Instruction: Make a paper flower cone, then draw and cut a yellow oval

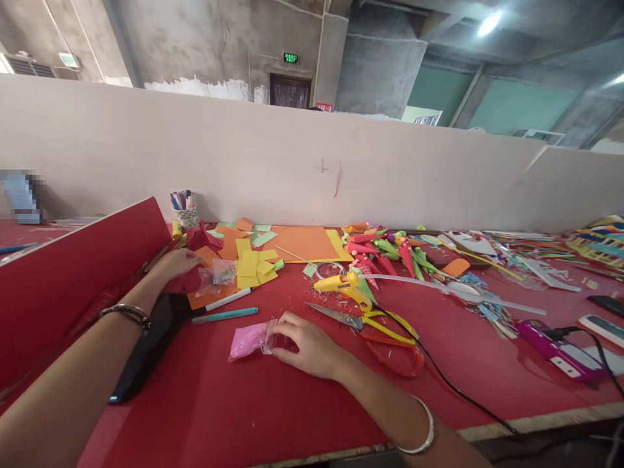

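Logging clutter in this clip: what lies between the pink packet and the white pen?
In the head view, a teal pen lies between the pink packet and the white pen, on the red tabletop.

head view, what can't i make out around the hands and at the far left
All in the head view:
Left hand: its angle hides whether the fingers hold anything.
Black object: partly hidden by the left forearm.
Small clear bag: contents too small to identify.
Pink packet: right hand at its clear end, grip unclear.
Pale-blue thing, far left: blurred by pixelation.
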`<state>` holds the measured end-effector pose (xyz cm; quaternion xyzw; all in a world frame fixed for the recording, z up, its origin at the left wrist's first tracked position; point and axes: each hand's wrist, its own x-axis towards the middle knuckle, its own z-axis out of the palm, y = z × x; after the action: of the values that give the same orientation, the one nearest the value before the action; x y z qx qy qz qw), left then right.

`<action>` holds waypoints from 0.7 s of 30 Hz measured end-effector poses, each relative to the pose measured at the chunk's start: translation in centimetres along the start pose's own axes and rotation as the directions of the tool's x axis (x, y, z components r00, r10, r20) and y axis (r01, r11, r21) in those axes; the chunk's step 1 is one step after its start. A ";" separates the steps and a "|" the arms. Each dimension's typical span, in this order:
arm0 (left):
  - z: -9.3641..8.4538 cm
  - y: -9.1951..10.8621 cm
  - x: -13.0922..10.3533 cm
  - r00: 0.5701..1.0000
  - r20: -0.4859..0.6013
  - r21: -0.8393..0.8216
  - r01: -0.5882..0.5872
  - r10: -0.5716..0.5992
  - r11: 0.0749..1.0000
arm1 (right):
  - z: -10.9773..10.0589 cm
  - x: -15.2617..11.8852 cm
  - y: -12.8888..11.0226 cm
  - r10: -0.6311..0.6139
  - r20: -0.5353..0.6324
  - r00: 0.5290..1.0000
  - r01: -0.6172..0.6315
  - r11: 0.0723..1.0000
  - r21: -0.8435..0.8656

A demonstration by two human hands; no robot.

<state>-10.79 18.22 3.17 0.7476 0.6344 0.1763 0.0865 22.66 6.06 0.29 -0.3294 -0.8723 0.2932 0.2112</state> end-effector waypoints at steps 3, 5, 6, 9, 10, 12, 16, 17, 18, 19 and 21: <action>-0.1 1.2 0.0 0.997 -0.032 0.079 0.072 -0.070 0.994 | 0.0 0.0 0.0 0.001 0.006 1.000 -0.001 1.000 0.004; 0.0 2.6 0.1 0.996 -0.051 0.109 0.077 -0.072 0.991 | 0.1 -0.1 -0.1 -0.003 0.004 1.000 0.003 1.000 -0.001; 0.0 3.4 0.1 0.997 -0.054 0.117 0.067 -0.061 0.991 | 0.2 -0.1 -0.1 -0.010 -0.002 1.000 0.010 1.000 -0.003; 0.5 6.8 -1.0 0.998 0.007 0.099 -0.056 0.056 0.994 | 0.4 -0.1 0.0 -0.033 -0.070 0.997 0.033 0.999 0.002; 0.8 8.1 -1.8 0.992 0.049 0.075 -0.119 0.116 0.990 | 0.4 -0.1 0.0 -0.033 -0.104 0.994 0.033 0.999 0.002; 1.6 10.6 -4.2 0.961 0.147 0.011 -0.240 0.236 0.971 | 0.2 0.0 0.1 -0.037 -0.151 0.988 0.037 0.999 0.000; 3.5 13.8 -9.5 0.868 0.309 -0.081 -0.384 0.389 0.920 | -0.7 -0.1 -0.2 -0.087 -0.120 0.989 0.088 0.996 0.006; 3.9 14.1 -10.4 0.883 0.305 -0.045 -0.362 0.358 0.931 | -0.9 -0.3 -0.3 -0.089 -0.103 0.991 0.091 0.996 0.010; 4.2 14.2 -11.2 0.897 0.302 -0.009 -0.336 0.323 0.942 | -1.2 -0.5 -0.5 -0.082 -0.089 0.993 0.084 0.996 0.013; 4.4 14.1 -11.7 0.912 0.290 0.023 -0.308 0.289 0.951 | -1.6 -0.9 -0.7 -0.068 -0.081 0.994 0.070 0.997 0.015; 4.5 13.7 -12.1 0.933 0.268 0.059 -0.266 0.241 0.962 | -2.4 -1.9 -1.0 -0.021 -0.070 0.997 0.022 1.000 0.009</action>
<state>1.83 4.32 2.02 0.8430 0.5234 0.0569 0.1098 24.88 5.02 2.36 -0.3289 -0.8664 0.2835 0.2466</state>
